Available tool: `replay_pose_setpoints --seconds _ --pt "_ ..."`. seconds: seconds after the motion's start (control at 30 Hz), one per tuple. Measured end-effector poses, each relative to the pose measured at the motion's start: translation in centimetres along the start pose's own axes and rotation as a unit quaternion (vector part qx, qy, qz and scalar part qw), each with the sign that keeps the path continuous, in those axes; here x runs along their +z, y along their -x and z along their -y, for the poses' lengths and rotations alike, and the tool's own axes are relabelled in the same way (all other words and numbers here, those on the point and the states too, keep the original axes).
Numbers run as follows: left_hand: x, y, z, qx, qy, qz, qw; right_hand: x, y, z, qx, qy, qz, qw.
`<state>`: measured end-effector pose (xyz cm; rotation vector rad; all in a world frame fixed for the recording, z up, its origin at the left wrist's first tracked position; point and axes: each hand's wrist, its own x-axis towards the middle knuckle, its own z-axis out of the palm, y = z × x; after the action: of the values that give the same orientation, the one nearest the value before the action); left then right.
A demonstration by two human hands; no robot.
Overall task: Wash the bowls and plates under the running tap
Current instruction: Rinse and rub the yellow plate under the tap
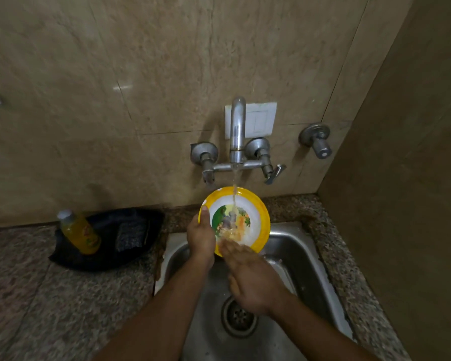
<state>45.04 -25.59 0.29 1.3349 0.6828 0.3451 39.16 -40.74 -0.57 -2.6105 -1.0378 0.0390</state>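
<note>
A round plate (258,207) with a yellow rim, a white ring and a coloured picture in its middle is tilted toward me over the steel sink (294,246). Water runs from the tap (237,126) onto the plate's face. My left hand (201,237) grips the plate's left edge, thumb lying on the yellow rim. My right hand (248,277) reaches in from below with straight fingers touching the plate's lower face where the water splashes.
A drain (238,317) lies in the sink bottom under my right wrist. On the speckled counter to the left a black tray (130,246) holds a yellow bottle (80,233) and a dark scrubbing pad (130,235). A second valve (318,140) sticks out of the tiled wall at the right.
</note>
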Motion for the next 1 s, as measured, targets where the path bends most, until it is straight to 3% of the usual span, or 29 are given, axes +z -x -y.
replay_pose_setpoints --seconds 0.1,0.2,0.33,0.43,0.57,0.67,0.83,0.93,1.0 --pt "0.6 -0.2 -0.7 -0.002 0.029 0.019 0.999 -0.4 0.8 -0.8 -0.027 0.002 0.006 1.0" --pt "0.5 -0.6 -0.5 0.017 0.014 0.007 1.0 -1.1 1.9 -3.5 0.009 0.033 0.0 0.999" --pt "1.2 0.0 -0.5 0.007 0.002 0.028 1.0 0.2 0.9 -0.9 0.013 -0.008 -0.005 1.0" --pt "1.0 0.1 -0.2 -0.002 -0.011 0.048 0.999 -1.3 2.4 -3.0 0.0 0.004 0.001 1.0" --pt "1.0 1.3 0.9 -0.03 -0.074 0.108 0.991 -2.3 1.7 -6.0 0.094 0.094 -0.019 0.991" --pt "1.6 2.3 0.8 -0.031 -0.087 0.147 0.985 -0.6 -1.5 -4.4 0.124 0.08 -0.003 0.989" --pt "-0.3 0.5 0.5 -0.022 -0.109 0.087 0.99 -1.2 -0.3 -2.0 -0.035 -0.022 0.052 0.998" --pt "-0.5 1.3 0.9 -0.02 -0.113 0.091 0.989 -0.8 -0.4 -3.7 0.02 0.036 0.033 0.999" --pt "0.2 1.7 0.8 -0.007 -0.129 0.092 0.987 -0.4 -2.2 -2.7 0.064 0.016 0.038 0.997"
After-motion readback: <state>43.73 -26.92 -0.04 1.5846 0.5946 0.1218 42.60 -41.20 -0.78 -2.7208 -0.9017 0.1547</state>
